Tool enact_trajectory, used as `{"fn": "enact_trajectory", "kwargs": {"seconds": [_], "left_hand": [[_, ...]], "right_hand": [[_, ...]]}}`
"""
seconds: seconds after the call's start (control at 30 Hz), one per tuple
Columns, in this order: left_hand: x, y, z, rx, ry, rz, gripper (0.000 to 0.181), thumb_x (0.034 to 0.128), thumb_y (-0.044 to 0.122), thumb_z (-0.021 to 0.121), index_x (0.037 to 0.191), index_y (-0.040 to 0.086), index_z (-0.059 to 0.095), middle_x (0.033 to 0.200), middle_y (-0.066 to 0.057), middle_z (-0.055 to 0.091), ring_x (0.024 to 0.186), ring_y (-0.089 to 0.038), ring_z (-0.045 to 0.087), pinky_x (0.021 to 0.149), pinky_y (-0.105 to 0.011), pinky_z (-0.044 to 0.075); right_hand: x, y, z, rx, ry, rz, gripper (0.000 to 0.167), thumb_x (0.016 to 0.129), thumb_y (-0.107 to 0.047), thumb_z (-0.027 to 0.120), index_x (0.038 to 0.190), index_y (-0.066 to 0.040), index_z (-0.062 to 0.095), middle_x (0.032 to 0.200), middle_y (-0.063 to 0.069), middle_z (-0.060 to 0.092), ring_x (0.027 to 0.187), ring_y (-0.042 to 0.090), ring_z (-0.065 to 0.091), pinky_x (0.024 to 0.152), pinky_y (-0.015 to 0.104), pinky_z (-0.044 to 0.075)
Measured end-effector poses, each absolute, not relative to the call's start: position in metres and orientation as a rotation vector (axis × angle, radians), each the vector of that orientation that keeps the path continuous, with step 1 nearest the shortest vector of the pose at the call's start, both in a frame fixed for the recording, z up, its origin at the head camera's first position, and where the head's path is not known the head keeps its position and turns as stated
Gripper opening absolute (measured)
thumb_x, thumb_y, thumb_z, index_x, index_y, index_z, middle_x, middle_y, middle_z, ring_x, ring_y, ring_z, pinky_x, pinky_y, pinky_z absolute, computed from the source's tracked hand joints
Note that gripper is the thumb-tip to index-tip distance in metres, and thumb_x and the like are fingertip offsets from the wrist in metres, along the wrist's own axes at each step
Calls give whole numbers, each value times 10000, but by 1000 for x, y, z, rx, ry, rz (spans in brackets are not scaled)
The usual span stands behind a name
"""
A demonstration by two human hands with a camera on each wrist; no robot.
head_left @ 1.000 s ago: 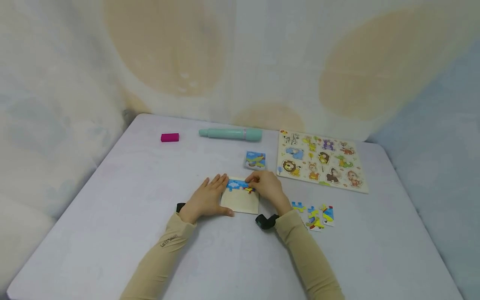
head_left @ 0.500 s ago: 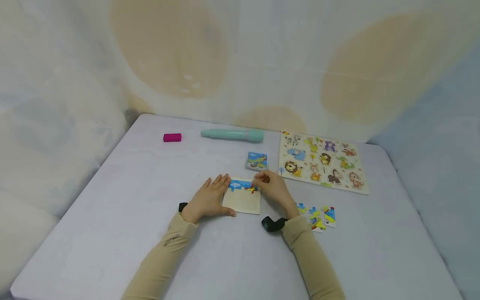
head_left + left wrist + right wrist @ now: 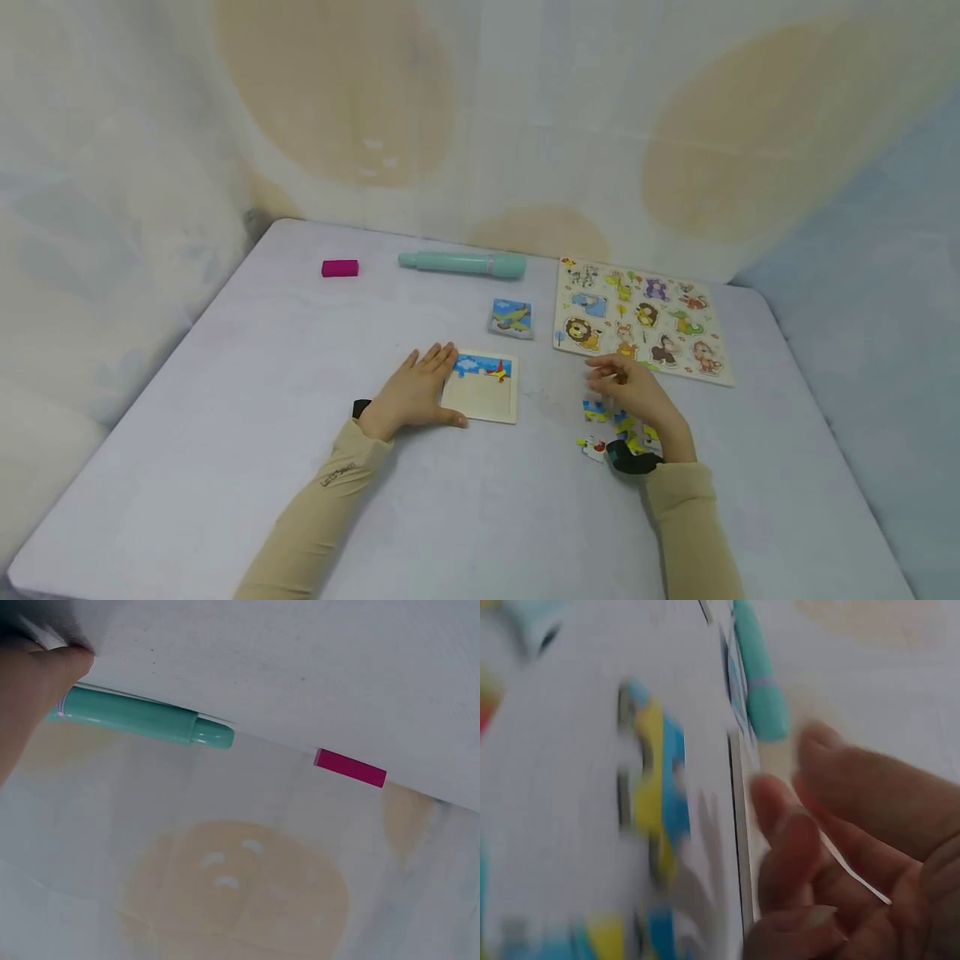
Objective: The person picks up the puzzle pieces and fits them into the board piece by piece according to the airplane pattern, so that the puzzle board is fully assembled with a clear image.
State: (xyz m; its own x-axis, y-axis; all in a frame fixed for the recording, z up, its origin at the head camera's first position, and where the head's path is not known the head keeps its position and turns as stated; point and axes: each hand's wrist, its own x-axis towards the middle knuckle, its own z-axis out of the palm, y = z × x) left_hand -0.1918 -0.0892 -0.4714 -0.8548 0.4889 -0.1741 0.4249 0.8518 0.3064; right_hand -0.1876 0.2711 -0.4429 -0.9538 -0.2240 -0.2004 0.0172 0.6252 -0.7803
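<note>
My left hand [image 3: 415, 393] lies with spread, straight fingers along the left edge of a small wooden puzzle tray [image 3: 480, 405], its thumb at the lower left corner. Blue sky pieces [image 3: 472, 364] and a piece with red and yellow [image 3: 500, 370] fill the tray's top row; bare wood shows below. Over the loose jigsaw pieces right of the tray hovers my right hand [image 3: 637, 396], fingers loosely bent and holding nothing. Just below its fingers is a blue-and-yellow piece [image 3: 595, 411], which appears blurred in the right wrist view. A white piece with red [image 3: 592, 447] lies nearer; other pieces are partly hidden by the wrist.
Behind the tray sits a small airplane picture puzzle [image 3: 512, 318]. An animal puzzle board [image 3: 643, 321] lies at the back right. Farther back are a mint-green tube-shaped object [image 3: 462, 264] and a magenta block [image 3: 340, 268].
My right hand has left the tray's top right corner and moved right, over the loose pieces. The red-and-yellow piece stays in the tray. My left hand keeps its place.
</note>
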Motion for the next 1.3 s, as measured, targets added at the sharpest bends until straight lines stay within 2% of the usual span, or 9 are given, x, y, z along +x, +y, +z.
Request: {"fn": "enact_trajectory", "kwargs": {"seconds": [0.13,0.37,0.67,0.87,1.1,1.3], "left_hand": [[-191,-89,-470,703,2785,364,1170,728,678,701,1548,41,163,1632,-104,135,1519,-285,110,1221,-529,114],[-191,-87,-467,701,2777,371,1176,719,666,717,1545,34,167,1628,-112,148,1518,-287,118,1219,-533,116],[-190,-87,-465,693,2774,380,1169,722,653,725,1544,30,174,1629,-115,151,1518,-291,122,1218,-538,114],[-189,-88,-464,679,2767,386,1172,722,655,723,1546,39,162,1630,-106,138,1520,-282,108,1223,-528,101],[-190,-87,-466,685,2773,390,1170,726,653,721,1545,30,165,1630,-114,142,1519,-291,113,1220,-533,110],[-190,-88,-467,687,2770,385,1176,723,661,718,1548,38,157,1631,-106,133,1520,-284,107,1221,-530,109]], "right_hand": [[-179,290,-448,-228,2480,-1219,435,870,-119,714,1274,-21,586,1079,172,644,818,147,580,694,237,484],[-177,294,-454,-316,2459,-1165,486,778,-118,800,1214,-34,603,986,116,584,723,128,503,618,222,455],[-176,290,-452,-313,2519,-1073,322,808,-76,762,1112,-40,662,899,75,582,749,149,481,633,214,428],[-177,287,-451,-270,2503,-1059,138,862,-48,685,997,-23,676,821,55,559,732,154,475,623,220,424],[-179,280,-451,-193,2667,-979,287,836,-158,752,1082,-32,676,928,87,558,769,182,445,642,263,384],[-180,278,-454,-163,2688,-974,234,842,-145,741,1026,-36,643,880,75,561,769,181,481,645,263,407]]}}
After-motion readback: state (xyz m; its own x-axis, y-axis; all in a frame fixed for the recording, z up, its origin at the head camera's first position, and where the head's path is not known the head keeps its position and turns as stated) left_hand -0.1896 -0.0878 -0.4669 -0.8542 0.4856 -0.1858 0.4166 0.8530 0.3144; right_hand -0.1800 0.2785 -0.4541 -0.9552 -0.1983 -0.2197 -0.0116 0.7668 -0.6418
